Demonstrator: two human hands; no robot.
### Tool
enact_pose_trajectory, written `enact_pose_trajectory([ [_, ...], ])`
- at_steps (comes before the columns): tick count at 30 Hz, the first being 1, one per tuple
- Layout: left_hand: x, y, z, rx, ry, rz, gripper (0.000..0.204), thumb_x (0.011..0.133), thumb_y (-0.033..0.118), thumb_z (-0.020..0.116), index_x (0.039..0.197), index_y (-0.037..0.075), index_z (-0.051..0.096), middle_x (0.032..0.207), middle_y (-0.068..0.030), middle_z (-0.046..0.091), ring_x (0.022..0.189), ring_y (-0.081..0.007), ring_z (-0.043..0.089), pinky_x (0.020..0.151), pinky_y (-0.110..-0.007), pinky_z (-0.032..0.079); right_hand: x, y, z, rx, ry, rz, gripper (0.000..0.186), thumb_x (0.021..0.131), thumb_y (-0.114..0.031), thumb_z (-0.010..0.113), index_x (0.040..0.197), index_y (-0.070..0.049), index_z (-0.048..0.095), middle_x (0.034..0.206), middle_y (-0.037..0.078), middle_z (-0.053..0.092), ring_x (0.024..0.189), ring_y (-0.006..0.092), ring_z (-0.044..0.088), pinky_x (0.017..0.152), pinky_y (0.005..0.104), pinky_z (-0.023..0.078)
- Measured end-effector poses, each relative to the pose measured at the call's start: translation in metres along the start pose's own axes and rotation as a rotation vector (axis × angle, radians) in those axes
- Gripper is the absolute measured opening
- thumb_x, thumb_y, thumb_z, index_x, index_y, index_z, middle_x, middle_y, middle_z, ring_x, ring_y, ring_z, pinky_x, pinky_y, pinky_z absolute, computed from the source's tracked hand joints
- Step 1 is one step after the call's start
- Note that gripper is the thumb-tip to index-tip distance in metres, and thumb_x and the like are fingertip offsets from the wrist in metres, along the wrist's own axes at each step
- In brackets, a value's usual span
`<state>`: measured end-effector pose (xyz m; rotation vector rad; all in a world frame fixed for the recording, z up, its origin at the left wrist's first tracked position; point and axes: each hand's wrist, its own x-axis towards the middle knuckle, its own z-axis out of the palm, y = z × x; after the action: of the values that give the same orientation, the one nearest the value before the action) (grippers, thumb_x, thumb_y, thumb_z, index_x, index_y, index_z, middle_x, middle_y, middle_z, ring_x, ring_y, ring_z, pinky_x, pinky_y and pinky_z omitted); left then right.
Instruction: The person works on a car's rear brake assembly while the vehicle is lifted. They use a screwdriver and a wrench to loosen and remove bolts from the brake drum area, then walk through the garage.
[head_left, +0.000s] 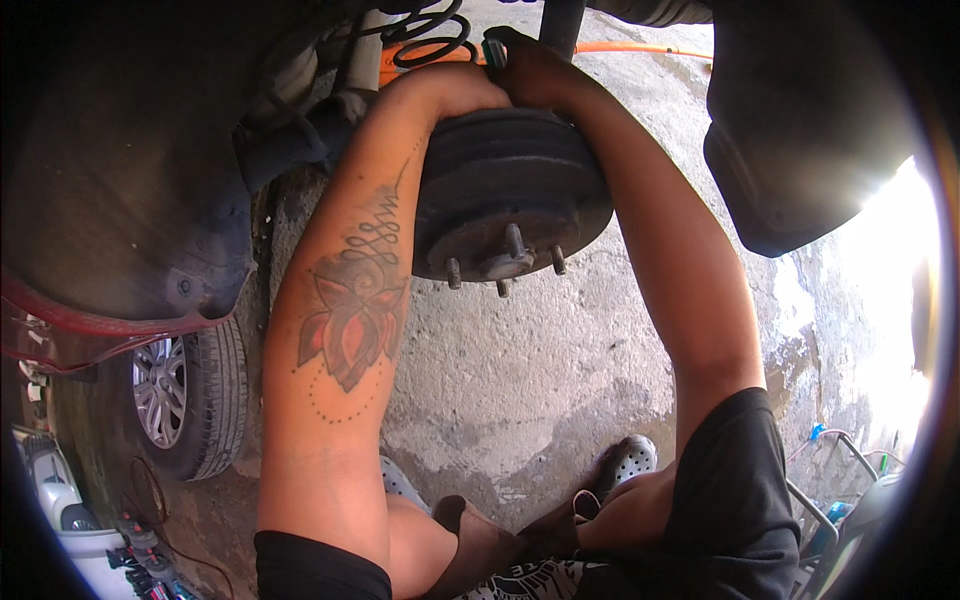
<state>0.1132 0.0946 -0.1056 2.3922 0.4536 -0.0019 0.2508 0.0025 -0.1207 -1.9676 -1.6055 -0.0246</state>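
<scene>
Both my forearms reach up around a dark brake drum (pixel 510 180) with studs projecting from its face. My left hand (pixel 470 88) is behind the drum's top edge, its fingers hidden. Beside it, my right hand (pixel 535 75) is closed around a small teal-and-dark object (pixel 495 54), too small to name, near an upright dark strut (pixel 563 25). A black coil (pixel 435 40) hangs just left of my hands.
Dark wheel-well parts (pixel 785 140) hang at the right, red bodywork (pixel 130 320) at the left. A wheel with tyre (pixel 215 400) stands on the concrete ground (pixel 500 380) at lower left, near assorted tools (pixel 140 560). An orange hose (pixel 640 48) runs behind the drum.
</scene>
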Motion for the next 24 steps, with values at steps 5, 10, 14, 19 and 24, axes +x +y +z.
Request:
enact_pose_trajectory([
  [5,0.006,-0.002,0.0,0.075,0.017,-0.064,0.044,0.078,0.027,0.071,0.115,0.002,0.07,0.108,-0.009,0.073,0.091,-0.0167,0.067,0.084,-0.032,0.051,-0.001,-0.003,-0.002,-0.01,0.004,-0.135,0.066,0.087,-0.035,0.064,0.142,-0.003,0.045,0.131,0.027,0.058,0.119,0.0391,0.06,0.101,0.0431,0.046],
  [10,0.005,-0.005,0.001,-0.035,0.012,-0.049,0.046,0.079,0.027,0.071,0.118,0.003,0.069,0.11,-0.0088,0.072,0.093,-0.0172,0.067,0.086,-0.032,0.051,-0.002,-0.008,-0.008,-0.002,-0.122,-0.036,0.069,0.088,-0.035,0.066,0.146,-0.006,0.042,0.137,0.026,0.053,0.124,0.0383,0.056,0.105,0.0409,0.044],
  [14,0.005,-0.008,0.001,-0.131,-0.031,-0.063,0.045,0.08,0.028,0.07,0.117,0.002,0.069,0.109,-0.0111,0.072,0.093,-0.0187,0.067,0.086,-0.032,0.05,-0.006,-0.013,-0.01,0.051,-0.078,0.004,0.067,0.087,-0.033,0.067,0.144,-0.006,0.044,0.133,0.027,0.056,0.121,0.0393,0.058,0.102,0.042,0.045],
  [19,0.01,-0.01,-0.002,0.141,-0.006,0.041,0.043,0.08,0.028,0.068,0.113,0.001,0.071,0.108,-0.0129,0.072,0.093,-0.0201,0.067,0.085,-0.033,0.05,-0.01,-0.01,-0.009,-0.021,0.011,0.029,0.065,0.085,-0.032,0.069,0.141,-0.007,0.047,0.127,0.027,0.06,0.117,0.0403,0.06,0.099,0.0424,0.047],
  [24,0.009,-0.009,-0.001,0.204,0.031,0.1,0.042,0.08,0.029,0.068,0.112,0.003,0.072,0.108,-0.0123,0.073,0.094,-0.0206,0.067,0.085,-0.033,0.05,-0.007,-0.005,-0.004,-0.03,0.055,-0.019,0.07,0.088,-0.043,0.064,0.139,0.001,0.044,0.125,0.027,0.061,0.114,0.0404,0.062,0.098,0.0447,0.049],
])
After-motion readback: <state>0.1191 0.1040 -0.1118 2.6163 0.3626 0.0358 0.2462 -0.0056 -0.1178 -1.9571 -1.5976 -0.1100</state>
